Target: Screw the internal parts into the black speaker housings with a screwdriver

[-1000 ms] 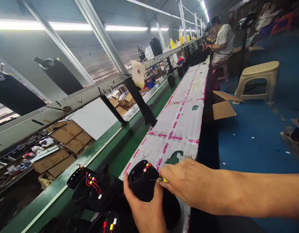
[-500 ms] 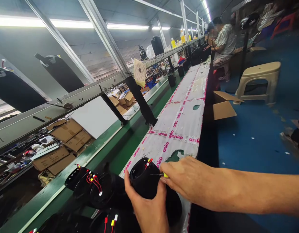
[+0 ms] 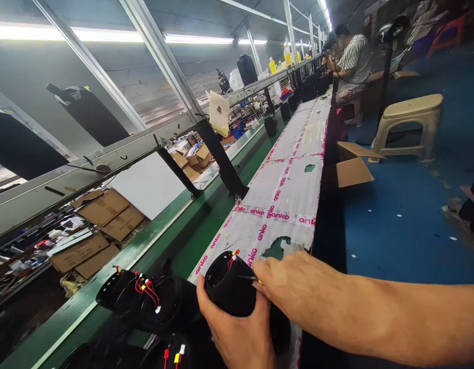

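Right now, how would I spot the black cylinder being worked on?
Follow the pink-lettered strip to its near end. There, find a black cylinder with red wires at its mouth. Unlike the cylinders beside it, it is gripped by the left hand.

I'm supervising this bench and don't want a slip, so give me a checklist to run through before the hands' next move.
1. Black cylinder steadied: ok, the left hand spans it, thumb and fingers on opposite sides.
2. Thin-shafted tool gripped: ok, in the right hand.
3. Tool tip touching the cylinder: cannot tell, too small and dark.
4. Red wires clear of the shaft: ok, they show at the rim, apart from it.
5. Anko-printed covering whole: not ok, torn beside the right hand.
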Demonstrator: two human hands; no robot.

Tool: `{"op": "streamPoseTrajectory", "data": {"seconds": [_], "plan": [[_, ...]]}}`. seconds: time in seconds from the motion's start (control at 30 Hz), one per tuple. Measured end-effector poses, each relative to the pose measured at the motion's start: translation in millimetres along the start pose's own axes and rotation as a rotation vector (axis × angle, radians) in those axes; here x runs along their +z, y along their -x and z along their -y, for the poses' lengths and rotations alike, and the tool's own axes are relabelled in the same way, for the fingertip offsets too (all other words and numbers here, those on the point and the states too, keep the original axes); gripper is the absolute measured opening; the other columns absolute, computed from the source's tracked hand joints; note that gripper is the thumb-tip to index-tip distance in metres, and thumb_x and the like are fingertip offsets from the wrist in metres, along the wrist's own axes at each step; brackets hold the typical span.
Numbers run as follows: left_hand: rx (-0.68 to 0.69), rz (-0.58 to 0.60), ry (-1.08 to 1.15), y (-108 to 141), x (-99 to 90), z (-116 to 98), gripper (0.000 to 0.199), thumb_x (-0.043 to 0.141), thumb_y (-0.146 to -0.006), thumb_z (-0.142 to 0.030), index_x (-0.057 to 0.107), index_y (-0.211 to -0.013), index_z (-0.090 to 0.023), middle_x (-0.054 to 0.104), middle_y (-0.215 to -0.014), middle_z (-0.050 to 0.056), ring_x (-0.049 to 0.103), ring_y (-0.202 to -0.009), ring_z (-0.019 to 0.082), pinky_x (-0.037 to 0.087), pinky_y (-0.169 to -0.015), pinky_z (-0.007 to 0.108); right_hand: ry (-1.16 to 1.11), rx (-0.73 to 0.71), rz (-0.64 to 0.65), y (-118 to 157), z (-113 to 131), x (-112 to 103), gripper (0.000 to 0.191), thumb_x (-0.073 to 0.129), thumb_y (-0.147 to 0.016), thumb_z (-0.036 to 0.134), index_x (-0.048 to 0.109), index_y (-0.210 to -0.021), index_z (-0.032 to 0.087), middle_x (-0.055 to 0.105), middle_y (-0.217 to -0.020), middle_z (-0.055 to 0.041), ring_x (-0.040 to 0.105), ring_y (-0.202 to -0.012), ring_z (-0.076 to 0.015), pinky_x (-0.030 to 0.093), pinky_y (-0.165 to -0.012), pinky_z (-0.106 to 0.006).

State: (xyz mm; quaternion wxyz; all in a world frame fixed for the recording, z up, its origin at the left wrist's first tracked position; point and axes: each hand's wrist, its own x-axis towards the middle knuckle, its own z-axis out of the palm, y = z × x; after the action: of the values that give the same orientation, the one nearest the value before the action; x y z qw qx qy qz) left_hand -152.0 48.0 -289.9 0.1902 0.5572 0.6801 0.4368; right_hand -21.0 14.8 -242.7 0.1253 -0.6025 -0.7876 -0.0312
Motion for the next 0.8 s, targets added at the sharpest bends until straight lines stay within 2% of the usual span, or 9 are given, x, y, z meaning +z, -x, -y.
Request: {"op": "streamPoseTrajectory", "data": {"seconds": [0.1, 0.17, 0.33, 0.43, 0.57, 0.6, 0.67, 0.73, 0.8], "plan": [[-0.003, -0.005, 0.002, 0.3, 0.4, 0.8, 0.107, 0.081, -0.068, -0.052, 0.026, -0.156, -0.029, 0.055, -0.145, 0.023, 0.058, -0.127, 0.049, 0.049, -0.098, 0.062, 0.008, -0.031, 0.024, -1.3, 0.2, 0.6, 0.017, 0.064, -0.086, 0.007, 0.06, -0.096, 0.02, 0.07, -0.08, -0.0024, 0.068, -0.064, -0.0245, 0.021, -0.045, -0.039], [0.019, 0.0, 0.026, -0.2, -0.2, 1.1, 0.108, 0.082, -0.067, -0.051, 0.026, -0.156, -0.028, 0.054, -0.146, 0.023, 0.056, -0.129, 0.048, 0.047, -0.101, 0.061, 0.026, -0.054, -0.001, -3.6, -0.6, 4.7, 0.015, 0.064, -0.088, 0.009, 0.061, -0.098, 0.019, 0.068, -0.077, -0.0018, 0.067, -0.06, -0.0241, 0.02, -0.044, -0.039], [0.03, 0.014, 0.054, -2.4, -3.0, 0.9, 0.104, 0.079, -0.069, -0.048, 0.027, -0.156, -0.025, 0.055, -0.141, 0.024, 0.059, -0.125, 0.048, 0.049, -0.098, 0.062, 0.05, -0.133, -0.197, -3.5, -5.8, 25.0, 0.003, 0.061, -0.095, 0.017, 0.062, -0.093, 0.02, 0.066, -0.075, -0.0013, 0.063, -0.056, -0.0223, 0.018, -0.042, -0.039], [0.084, 0.044, 0.155, -8.4, -4.2, 3.8, 0.097, 0.076, -0.072, -0.042, 0.028, -0.155, -0.026, 0.054, -0.144, 0.018, 0.059, -0.128, 0.039, 0.047, -0.107, 0.054, -0.061, -0.189, -0.331, 9.0, -12.5, 31.1, 0.008, 0.058, -0.097, 0.019, 0.061, -0.089, 0.02, 0.067, -0.079, -0.0008, 0.063, -0.06, -0.0205, 0.027, -0.046, -0.037], [0.073, 0.099, 0.267, -19.7, -8.7, 11.0, 0.097, 0.08, -0.072, -0.043, 0.033, -0.155, -0.024, 0.057, -0.143, 0.015, 0.057, -0.132, 0.035, 0.046, -0.111, 0.047, -0.384, -0.059, -0.524, 27.0, -26.4, 18.5, 0.018, 0.048, -0.103, 0.027, 0.064, -0.105, 0.018, 0.07, -0.085, -0.0007, 0.065, -0.067, -0.0169, 0.042, -0.059, -0.033], [0.048, 0.148, 0.331, -20.9, -10.0, 13.1, 0.097, 0.081, -0.071, -0.044, 0.034, -0.154, -0.024, 0.059, -0.141, 0.014, 0.058, -0.131, 0.036, 0.046, -0.112, 0.048, -0.456, -0.008, -0.523, 27.9, -31.4, 13.2, 0.021, 0.048, -0.103, 0.029, 0.064, -0.111, 0.019, 0.071, -0.088, -0.0004, 0.066, -0.069, -0.0164, 0.043, -0.063, -0.032], [-0.034, 0.311, 0.526, -20.1, -11.7, 17.7, 0.098, 0.082, -0.068, -0.045, 0.037, -0.153, -0.026, 0.063, -0.137, 0.012, 0.06, -0.128, 0.037, 0.046, -0.112, 0.05, -0.587, 0.084, -0.431, 24.2, -42.7, 4.6, 0.026, 0.054, -0.101, 0.035, 0.064, -0.12, 0.021, 0.073, -0.091, 0.0001, 0.068, -0.076, -0.0164, 0.045, -0.069, -0.03], [-0.135, 0.501, 0.772, -16.0, -11.4, 23.1, 0.1, 0.082, -0.066, -0.047, 0.038, -0.154, -0.028, 0.068, -0.132, 0.011, 0.063, -0.124, 0.038, 0.048, -0.109, 0.05, -0.721, 0.143, -0.284, 16.9, -53.7, 2.6, 0.029, 0.06, -0.098, 0.043, 0.066, -0.116, 0.021, 0.071, -0.088, 0.0005, 0.066, -0.078, -0.0171, 0.046, -0.069, -0.028], [-0.201, 0.616, 0.95, -11.7, -9.8, 29.6, 0.104, 0.082, -0.063, -0.05, 0.037, -0.155, -0.03, 0.072, -0.127, 0.01, 0.065, -0.122, 0.04, 0.051, -0.106, 0.051, -0.918, 0.167, -0.121, 11.3, -60.7, 9.4, 0.033, 0.063, -0.094, 0.051, 0.065, -0.105, 0.02, 0.066, -0.082, 0.0014, 0.061, -0.07, -0.0152, 0.046, -0.062, -0.026]]}}
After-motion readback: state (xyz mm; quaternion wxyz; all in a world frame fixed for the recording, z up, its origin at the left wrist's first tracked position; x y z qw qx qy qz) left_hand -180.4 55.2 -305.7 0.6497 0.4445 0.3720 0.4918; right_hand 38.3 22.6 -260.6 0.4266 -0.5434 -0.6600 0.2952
